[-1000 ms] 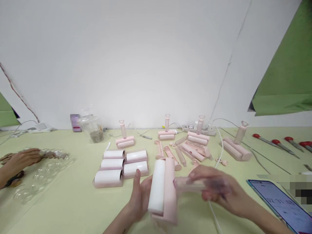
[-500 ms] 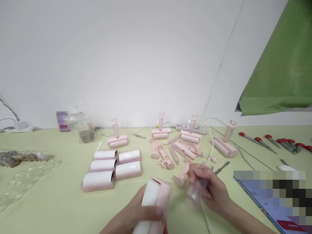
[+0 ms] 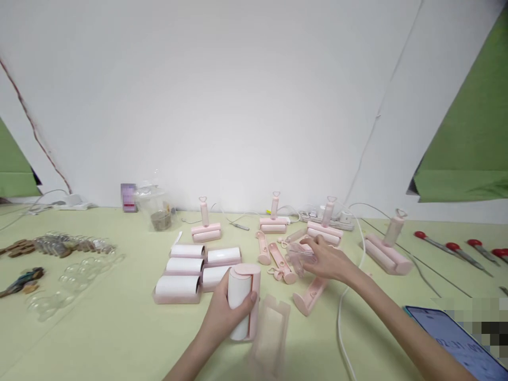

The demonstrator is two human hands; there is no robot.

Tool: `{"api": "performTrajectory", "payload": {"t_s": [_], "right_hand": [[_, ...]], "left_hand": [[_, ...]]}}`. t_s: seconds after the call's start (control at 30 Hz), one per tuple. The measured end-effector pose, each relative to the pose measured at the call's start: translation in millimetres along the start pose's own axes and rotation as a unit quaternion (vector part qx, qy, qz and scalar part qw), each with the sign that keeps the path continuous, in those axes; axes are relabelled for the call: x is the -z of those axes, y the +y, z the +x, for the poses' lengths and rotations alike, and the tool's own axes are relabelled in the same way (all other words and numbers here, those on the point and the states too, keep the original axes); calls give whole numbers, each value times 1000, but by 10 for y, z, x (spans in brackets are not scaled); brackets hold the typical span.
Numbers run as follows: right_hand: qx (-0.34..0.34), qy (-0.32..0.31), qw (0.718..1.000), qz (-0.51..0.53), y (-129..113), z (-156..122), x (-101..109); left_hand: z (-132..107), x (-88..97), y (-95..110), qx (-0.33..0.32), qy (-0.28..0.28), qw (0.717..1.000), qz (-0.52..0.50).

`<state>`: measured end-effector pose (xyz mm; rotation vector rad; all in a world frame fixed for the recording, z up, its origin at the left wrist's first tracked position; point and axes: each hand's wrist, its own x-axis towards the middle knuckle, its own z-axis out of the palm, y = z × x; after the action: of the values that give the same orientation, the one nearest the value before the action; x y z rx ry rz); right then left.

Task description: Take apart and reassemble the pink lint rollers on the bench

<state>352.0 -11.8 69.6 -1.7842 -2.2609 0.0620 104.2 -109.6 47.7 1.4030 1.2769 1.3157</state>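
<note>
My left hand [image 3: 224, 312] grips a lint roller head [image 3: 240, 301], a white roll in a pink frame, held upright above the table. Just to its right is a translucent pink cover [image 3: 272, 330], slightly blurred. My right hand [image 3: 323, 256] reaches over a heap of pink parts, its fingers bent round a translucent plastic piece [image 3: 299, 259], partly hidden by the hand. Below that hand lies a pink handle part [image 3: 311, 296]. More pink handle parts [image 3: 281, 263] lie to the left of it.
Several roller heads [image 3: 178, 288] lie at left. Assembled lint rollers [image 3: 206, 231] stand along the back. A white cable [image 3: 340, 317] runs under my right forearm. Red-ended screwdrivers [image 3: 468, 256] and a tablet [image 3: 456, 338] lie at right; clear plastic pieces [image 3: 67, 286] at far left.
My right hand has moved up and away onto the pink parts. The roller head in my left hand is now more upright, and the translucent cover shows beside it. The view has shifted left.
</note>
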Motion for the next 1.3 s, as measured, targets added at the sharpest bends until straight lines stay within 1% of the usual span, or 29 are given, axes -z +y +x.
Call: {"api": "performTrajectory", "payload": {"t_s": [0.03, 0.1, 0.13, 0.17, 0.2, 0.23, 0.27, 0.3, 0.33, 0.4, 0.43, 0.57, 0.63, 0.7, 0.8, 0.87, 0.97, 1.03, 1.1, 1.2, 1.3], "right_hand": [[3, -6, 1000, 21, -40, -48, 58], [29, -18, 994, 107, -178, -174, 199], [49, -28, 984, 171, -267, -245, 270], [66, -51, 970, 230, -362, -316, 335], [77, -90, 951, 286, -454, -382, 388], [84, -116, 934, 327, -536, -440, 428], [90, -124, 923, 352, -603, -486, 452], [95, -113, 919, 364, -653, -519, 464], [98, -87, 921, 366, -686, -539, 465], [104, -36, 931, 349, -712, -549, 450], [106, -25, 935, 339, -714, -545, 439], [116, -27, 944, 308, -718, -525, 399], [118, -37, 939, 320, -731, -528, 375], [109, -68, 925, 358, -745, -536, 344], [75, -143, 893, 420, -762, -549, 289], [68, -165, 879, 442, -777, -555, 256], [83, -143, 870, 465, -808, -564, 209], [91, -132, 859, 486, -832, -574, 164], [98, -124, 847, 507, -859, -589, 96], [95, -111, 831, 537, -915, -612, -55], [85, -83, 817, 564, -968, -610, -193]], "left_hand": [[13, -1, 17, -29, 15, 999, 33], [62, -12, 68, -73, 38, 992, 93], [100, -22, 100, -85, 44, 988, 122], [145, -35, 136, -93, 47, 983, 150], [196, -52, 175, -101, 49, 978, 174], [248, -72, 215, -110, 51, 973, 194], [297, -94, 255, -122, 55, 969, 208], [340, -117, 292, -133, 61, 965, 216], [372, -139, 324, -139, 69, 963, 218], [399, -174, 366, -136, 84, 965, 210], [395, -185, 375, -129, 91, 966, 204], [323, -168, 325, -113, 110, 967, 198], [296, -138, 271, -116, 113, 965, 207], [285, -113, 217, -124, 103, 963, 215], [280, -107, 152, -143, 90, 959, 229], [273, -120, 125, -173, 83, 951, 242], [257, -138, 94, -210, 73, 942, 250], [243, -140, 68, -207, 72, 944, 245], [226, -141, 36, -190, 72, 952, 229], [197, -168, 4, -147, 66, 969, 186], [191, -215, 21, -101, 89, 983, 126]]}}
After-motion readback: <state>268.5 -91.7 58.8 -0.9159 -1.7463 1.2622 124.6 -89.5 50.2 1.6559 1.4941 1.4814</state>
